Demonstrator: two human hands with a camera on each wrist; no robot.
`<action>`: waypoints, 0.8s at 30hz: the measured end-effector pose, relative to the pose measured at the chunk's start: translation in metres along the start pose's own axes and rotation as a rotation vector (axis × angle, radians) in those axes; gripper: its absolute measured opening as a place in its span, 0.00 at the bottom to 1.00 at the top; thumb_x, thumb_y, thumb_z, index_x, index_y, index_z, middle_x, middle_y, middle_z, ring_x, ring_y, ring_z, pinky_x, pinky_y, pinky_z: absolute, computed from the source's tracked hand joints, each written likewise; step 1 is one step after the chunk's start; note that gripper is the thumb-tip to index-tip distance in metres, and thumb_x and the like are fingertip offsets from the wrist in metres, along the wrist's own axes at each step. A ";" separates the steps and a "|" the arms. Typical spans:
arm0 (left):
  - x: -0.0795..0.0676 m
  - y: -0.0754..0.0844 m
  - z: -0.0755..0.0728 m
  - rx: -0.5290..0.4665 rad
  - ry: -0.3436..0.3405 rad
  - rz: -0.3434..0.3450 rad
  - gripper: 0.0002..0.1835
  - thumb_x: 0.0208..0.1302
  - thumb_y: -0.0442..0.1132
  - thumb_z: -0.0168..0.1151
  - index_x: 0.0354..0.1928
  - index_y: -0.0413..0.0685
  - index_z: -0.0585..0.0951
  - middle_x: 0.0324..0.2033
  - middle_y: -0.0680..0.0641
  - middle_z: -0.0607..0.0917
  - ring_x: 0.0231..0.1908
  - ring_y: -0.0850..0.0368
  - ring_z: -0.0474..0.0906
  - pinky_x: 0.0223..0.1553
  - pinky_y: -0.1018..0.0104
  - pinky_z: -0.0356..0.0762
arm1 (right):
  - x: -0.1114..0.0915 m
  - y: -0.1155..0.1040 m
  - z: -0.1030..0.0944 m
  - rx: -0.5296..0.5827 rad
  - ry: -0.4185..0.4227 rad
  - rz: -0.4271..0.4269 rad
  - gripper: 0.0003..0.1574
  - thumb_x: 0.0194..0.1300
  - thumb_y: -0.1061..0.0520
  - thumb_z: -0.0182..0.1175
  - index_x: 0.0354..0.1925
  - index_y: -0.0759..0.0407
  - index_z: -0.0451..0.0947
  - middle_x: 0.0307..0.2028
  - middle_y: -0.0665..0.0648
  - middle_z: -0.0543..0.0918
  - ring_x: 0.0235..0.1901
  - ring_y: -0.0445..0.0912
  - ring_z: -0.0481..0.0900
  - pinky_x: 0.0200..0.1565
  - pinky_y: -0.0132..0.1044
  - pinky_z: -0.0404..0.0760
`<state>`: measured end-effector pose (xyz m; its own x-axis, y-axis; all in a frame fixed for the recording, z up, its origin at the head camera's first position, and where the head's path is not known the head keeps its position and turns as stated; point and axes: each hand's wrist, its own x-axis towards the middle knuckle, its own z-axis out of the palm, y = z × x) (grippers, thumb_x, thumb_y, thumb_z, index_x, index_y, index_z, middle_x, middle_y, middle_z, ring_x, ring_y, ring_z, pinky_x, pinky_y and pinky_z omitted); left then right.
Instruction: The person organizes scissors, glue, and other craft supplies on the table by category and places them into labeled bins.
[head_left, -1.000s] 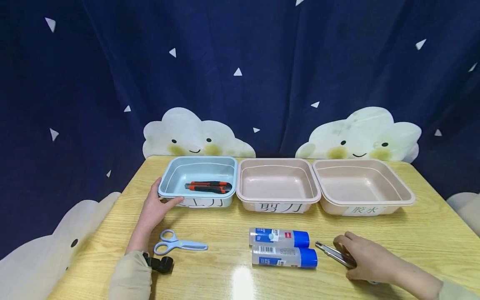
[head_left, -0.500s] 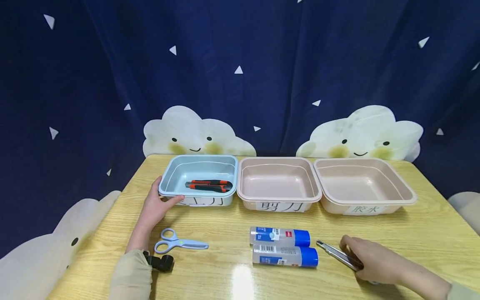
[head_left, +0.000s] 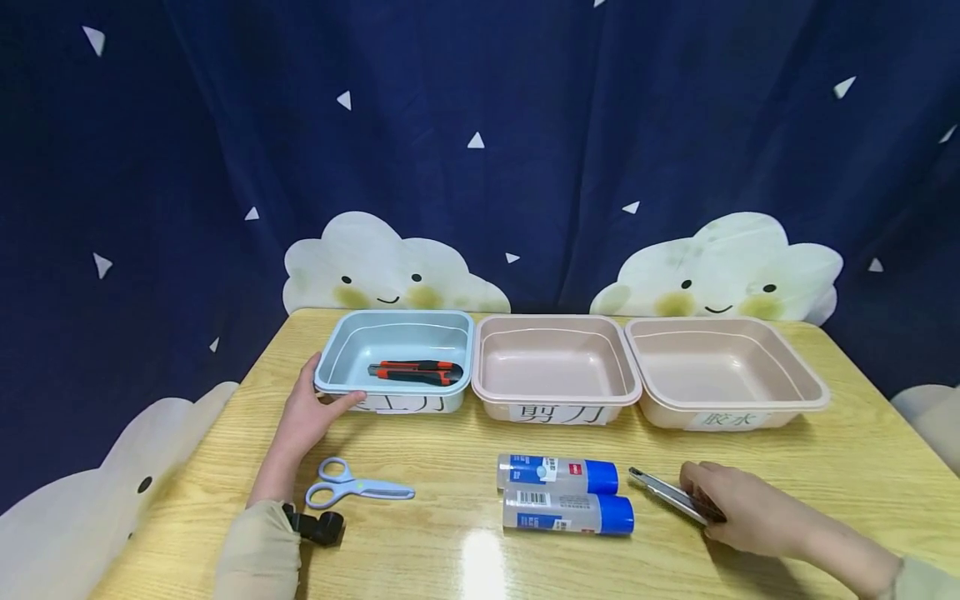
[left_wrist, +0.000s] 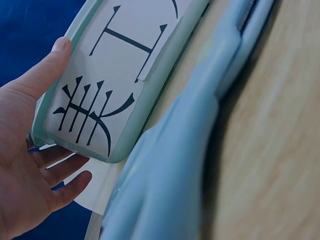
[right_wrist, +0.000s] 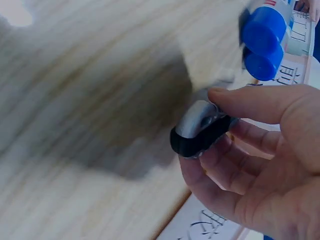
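Observation:
My right hand [head_left: 750, 510] pinches a silver and black utility knife [head_left: 671, 496] between thumb and fingers, its slim end pointing left toward the glue bottles. In the right wrist view the utility knife [right_wrist: 200, 127] appears over the table with a dark shadow beside it. My left hand [head_left: 311, 412] grips the near left corner of a light blue bin [head_left: 397, 400], thumb on the front rim and fingers round the side. Two black-and-red utility knives [head_left: 420, 372] lie inside that bin. Light blue scissors [head_left: 360, 486] lie on the table in front of the left hand.
Two clear glue bottles with blue caps [head_left: 566, 510] lie side by side mid-table. A pink bin [head_left: 555, 404] and a beige bin [head_left: 727, 408], both with paper labels, stand in a row right of the blue bin. A dark blue curtain [head_left: 480, 167] hangs behind.
My right hand has closed its fingers on the silver utility knife and raised it slightly, its slim end shifting a little up. The left hand stays on the blue bin.

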<state>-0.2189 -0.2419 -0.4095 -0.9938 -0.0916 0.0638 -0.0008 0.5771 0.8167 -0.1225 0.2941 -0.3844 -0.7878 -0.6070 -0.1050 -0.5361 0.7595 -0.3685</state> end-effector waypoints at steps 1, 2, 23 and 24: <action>0.000 0.000 0.000 0.001 0.000 0.001 0.57 0.48 0.56 0.68 0.71 0.46 0.41 0.65 0.36 0.57 0.63 0.39 0.57 0.60 0.45 0.57 | 0.002 -0.001 -0.002 -0.013 0.014 -0.007 0.22 0.43 0.64 0.68 0.34 0.50 0.67 0.23 0.41 0.64 0.23 0.31 0.60 0.24 0.27 0.60; 0.000 0.000 0.000 0.001 0.001 0.002 0.57 0.48 0.56 0.68 0.71 0.46 0.41 0.65 0.37 0.57 0.63 0.39 0.57 0.60 0.45 0.57 | 0.004 -0.003 -0.003 -0.027 0.029 -0.009 0.22 0.42 0.63 0.68 0.34 0.50 0.68 0.23 0.41 0.64 0.23 0.31 0.60 0.24 0.27 0.61; -0.001 -0.001 0.002 -0.022 0.013 0.034 0.55 0.49 0.54 0.68 0.70 0.46 0.43 0.65 0.37 0.59 0.61 0.40 0.58 0.59 0.45 0.59 | 0.042 -0.044 -0.019 -0.257 0.457 -0.132 0.19 0.39 0.64 0.71 0.34 0.55 0.81 0.30 0.44 0.76 0.28 0.38 0.75 0.30 0.36 0.76; -0.001 -0.001 0.002 -0.024 0.012 0.034 0.55 0.49 0.54 0.68 0.70 0.47 0.43 0.65 0.38 0.59 0.61 0.40 0.58 0.59 0.45 0.59 | 0.045 -0.046 -0.019 -0.263 0.478 -0.134 0.18 0.38 0.64 0.71 0.34 0.56 0.81 0.29 0.45 0.76 0.27 0.38 0.75 0.30 0.35 0.76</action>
<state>-0.2181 -0.2411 -0.4118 -0.9917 -0.0819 0.0987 0.0360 0.5608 0.8271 -0.1394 0.2363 -0.3542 -0.7246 -0.5754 0.3794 -0.6504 0.7529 -0.1003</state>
